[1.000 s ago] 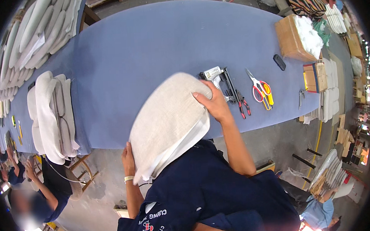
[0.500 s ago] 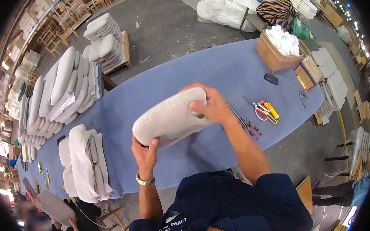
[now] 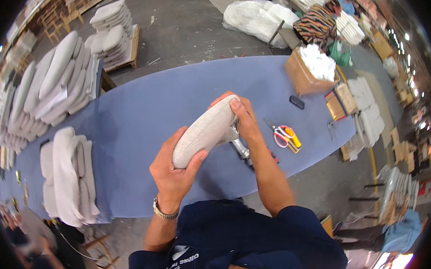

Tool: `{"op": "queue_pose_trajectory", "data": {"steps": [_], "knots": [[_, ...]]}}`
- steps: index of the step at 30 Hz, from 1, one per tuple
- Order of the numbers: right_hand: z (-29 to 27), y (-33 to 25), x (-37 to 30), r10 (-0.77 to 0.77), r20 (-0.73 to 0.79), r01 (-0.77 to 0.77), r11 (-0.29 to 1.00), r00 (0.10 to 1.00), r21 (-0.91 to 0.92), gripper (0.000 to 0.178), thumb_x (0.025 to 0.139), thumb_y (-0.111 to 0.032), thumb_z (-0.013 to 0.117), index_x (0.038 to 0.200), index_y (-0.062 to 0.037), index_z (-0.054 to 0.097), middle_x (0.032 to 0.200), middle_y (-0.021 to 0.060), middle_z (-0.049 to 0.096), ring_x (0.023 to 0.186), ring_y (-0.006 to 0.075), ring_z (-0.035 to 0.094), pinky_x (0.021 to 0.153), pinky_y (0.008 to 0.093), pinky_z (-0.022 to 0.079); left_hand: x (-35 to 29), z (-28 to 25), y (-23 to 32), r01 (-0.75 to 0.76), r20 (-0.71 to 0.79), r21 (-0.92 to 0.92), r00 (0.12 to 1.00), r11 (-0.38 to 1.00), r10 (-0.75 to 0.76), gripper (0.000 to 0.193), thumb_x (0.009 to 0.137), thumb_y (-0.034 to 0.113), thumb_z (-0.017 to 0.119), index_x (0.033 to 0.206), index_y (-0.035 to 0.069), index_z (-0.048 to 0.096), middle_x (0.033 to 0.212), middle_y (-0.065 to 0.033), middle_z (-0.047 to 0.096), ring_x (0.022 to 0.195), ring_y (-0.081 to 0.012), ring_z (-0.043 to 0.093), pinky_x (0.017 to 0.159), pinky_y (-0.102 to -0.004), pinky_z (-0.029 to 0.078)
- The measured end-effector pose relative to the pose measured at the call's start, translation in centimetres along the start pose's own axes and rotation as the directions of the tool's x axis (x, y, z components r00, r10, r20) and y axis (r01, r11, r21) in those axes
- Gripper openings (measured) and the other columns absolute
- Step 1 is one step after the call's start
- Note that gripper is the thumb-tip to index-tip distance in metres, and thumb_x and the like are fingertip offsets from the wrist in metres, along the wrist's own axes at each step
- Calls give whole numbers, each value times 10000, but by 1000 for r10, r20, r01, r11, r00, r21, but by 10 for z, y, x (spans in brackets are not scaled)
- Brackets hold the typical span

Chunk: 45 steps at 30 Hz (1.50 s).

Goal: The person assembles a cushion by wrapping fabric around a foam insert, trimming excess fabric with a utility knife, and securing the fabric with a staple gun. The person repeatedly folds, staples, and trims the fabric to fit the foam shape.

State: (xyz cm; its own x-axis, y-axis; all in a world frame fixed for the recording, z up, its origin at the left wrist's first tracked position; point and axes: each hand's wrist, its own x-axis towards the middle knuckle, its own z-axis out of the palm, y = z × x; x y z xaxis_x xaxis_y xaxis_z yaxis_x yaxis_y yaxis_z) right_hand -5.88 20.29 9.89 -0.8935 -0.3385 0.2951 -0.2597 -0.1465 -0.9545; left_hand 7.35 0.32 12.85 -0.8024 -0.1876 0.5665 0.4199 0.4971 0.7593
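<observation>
A light grey fabric-covered cushion [image 3: 203,135] is held up over the blue-topped table, its rounded long edge turned upward and slanting up to the right. My left hand [image 3: 172,161] is wrapped round its lower left end, thumb on the near side. Round the upper right end closes my right hand [image 3: 244,117], with its thumb pressed on the edge and its other fingers mostly hidden. Below the cushion, a silver and dark tool [image 3: 242,152] lies on the table, partly covered by my right forearm. Red-and-white-handled scissors [image 3: 281,139] and a yellow-handled tool [image 3: 293,137] lie to the right.
Grey cushions [image 3: 67,176] are stacked at the table's left, with a taller pile [image 3: 52,89] behind. A cardboard box [image 3: 306,76] of white stuffing stands at the far right, near a small black object [image 3: 296,102]. A co-worker [image 3: 41,246] is at lower left.
The cushion has turned more edge-on and steeper, its broad face now mostly out of sight. My left hand has shifted its grip along the end. The whole view has swung slightly.
</observation>
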Motion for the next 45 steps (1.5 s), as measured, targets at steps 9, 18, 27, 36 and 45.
{"op": "queue_pose_trajectory", "data": {"steps": [9, 18, 27, 36, 45], "knots": [[-29, 25, 15, 224, -43, -204, 941, 974, 271, 681, 1086, -473, 296, 859, 28, 698, 884, 235, 746, 836, 334, 729, 813, 427, 579, -15, 39, 26, -48, -74, 95, 996, 994, 55, 641, 768, 253, 944, 1292, -3, 678, 1191, -185, 750, 1035, -307, 757, 891, -383, 599], [-107, 87, -84, 151, -186, -231, 800, 971, -554, 291, 1023, -309, 586, 1070, -52, 712, 1062, 165, 707, 959, 333, 692, 834, 429, 534, 1, 55, 29, 126, -240, 363, 970, 923, -38, 556, 892, 196, 847, 1369, -8, 646, 1288, -162, 719, 1180, -270, 678, 1034, -390, 517], [-309, 193, -248, 99, -454, -462, 286, 885, -839, 407, 853, -147, 782, 1239, -65, 680, 1157, 175, 718, 1109, 371, 672, 979, 470, 527, 36, -21, 33, 414, -332, 759, 910, 502, -249, 532, 957, 428, 751, 1294, 19, 704, 1222, -168, 751, 1103, -285, 715, 971, -373, 534], [-333, 215, -235, 759, -326, -825, 503, 564, -256, 214, 917, -256, 735, 1041, -91, 674, 843, 78, 717, 751, 238, 712, 591, 352, 535, 94, 21, 62, 188, -70, 940, 923, 284, -379, 777, 837, 713, 724, 1153, 4, 738, 892, -240, 757, 853, -414, 743, 778, -479, 568], [-181, 111, -262, 772, 237, -611, 234, 589, 756, 311, 959, -118, 703, 1235, -82, 565, 1070, 133, 707, 712, 197, 676, 513, 322, 550, 77, 47, 84, 247, -49, 865, 908, 437, -415, 647, 813, 578, 831, 1125, 19, 741, 886, -200, 771, 834, -378, 755, 753, -447, 575]]}}
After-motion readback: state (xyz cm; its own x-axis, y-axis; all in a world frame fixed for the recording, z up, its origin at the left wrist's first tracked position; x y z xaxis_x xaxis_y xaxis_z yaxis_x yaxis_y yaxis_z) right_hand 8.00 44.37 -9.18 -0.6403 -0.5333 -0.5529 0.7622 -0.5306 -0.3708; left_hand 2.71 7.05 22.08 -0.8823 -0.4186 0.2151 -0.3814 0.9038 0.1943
